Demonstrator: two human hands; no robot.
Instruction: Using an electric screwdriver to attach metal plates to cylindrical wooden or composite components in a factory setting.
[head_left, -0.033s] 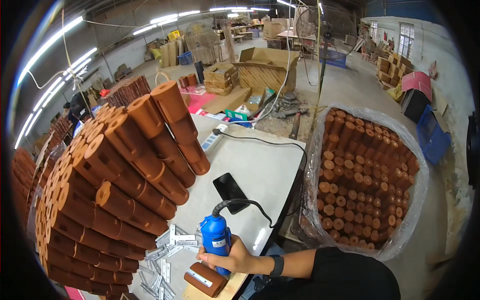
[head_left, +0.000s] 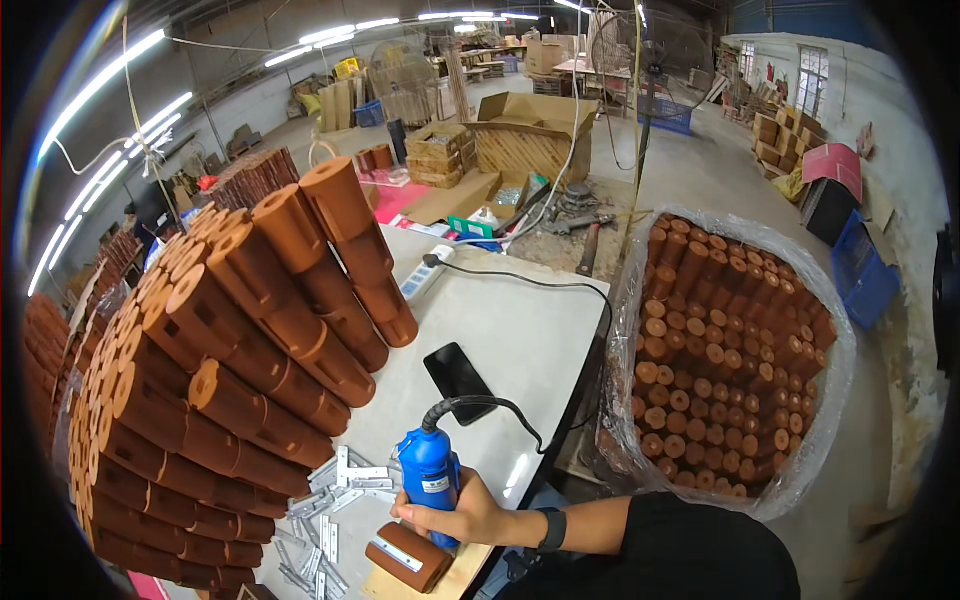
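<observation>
My right hand [head_left: 462,512] is wrapped round a blue corded power tool [head_left: 428,462], held upright at the near end of the table. A black cord rises from its top; its lower end is hidden behind my fingers. Just left of the hand, a short reddish-brown wooden cylinder [head_left: 408,577] lies on a pale wooden board [head_left: 448,587]. A flat silver metal strip [head_left: 399,548] lies along the cylinder's upper side. Several more metal strips [head_left: 326,535] are scattered on the table to the left. My left hand does not show.
A tall stack of reddish-brown cylinders [head_left: 240,400] fills the table's left. A black phone [head_left: 458,380] and a white power strip [head_left: 427,275] lie on the grey tabletop [head_left: 520,330]. To the right stands a plastic-lined container [head_left: 622,400] of cylinders. Cardboard boxes [head_left: 530,150] stand beyond the table.
</observation>
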